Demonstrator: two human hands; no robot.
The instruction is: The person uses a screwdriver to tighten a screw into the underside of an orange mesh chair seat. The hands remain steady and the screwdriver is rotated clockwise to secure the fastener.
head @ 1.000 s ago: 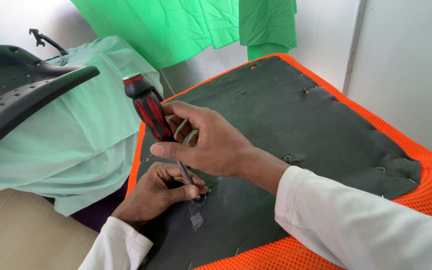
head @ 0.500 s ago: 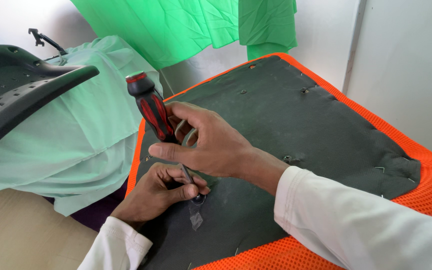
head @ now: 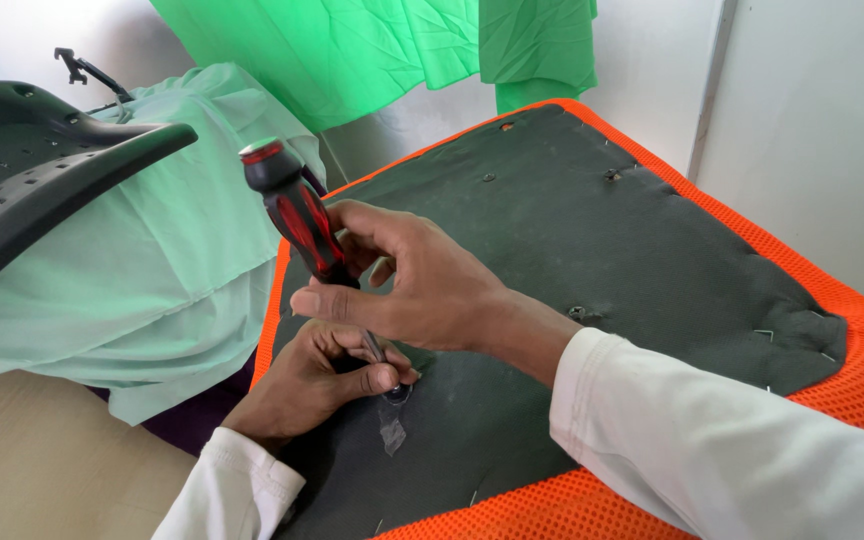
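- Gripping the screwdriver (head: pixel 297 215), my right hand (head: pixel 422 290) has its fingers closed round the lower part of the red-and-black handle, which tilts up and to the left.
- I note my left hand (head: pixel 312 380) curled shut round the shaft near the tip, fingers resting on the dark fabric panel (head: pixel 592 240).
- I place the tip at a small fastener (head: pixel 395 393) on that panel, near its left edge; the fastener itself is too small to identify.
- I judge the screwdriver rigid and light, its ribbed handle unlikely to slip; the handle is the sound place to hold, while the bare shaft looks smooth.
- I judge the panel soft over a firm backing, edged in orange mesh (head: pixel 852 350), with staples along the border.
- I record a black plastic chair part (head: pixel 32 170) to the left and pale green cloth (head: pixel 182 260) beside the panel; neither obstructs the hands.
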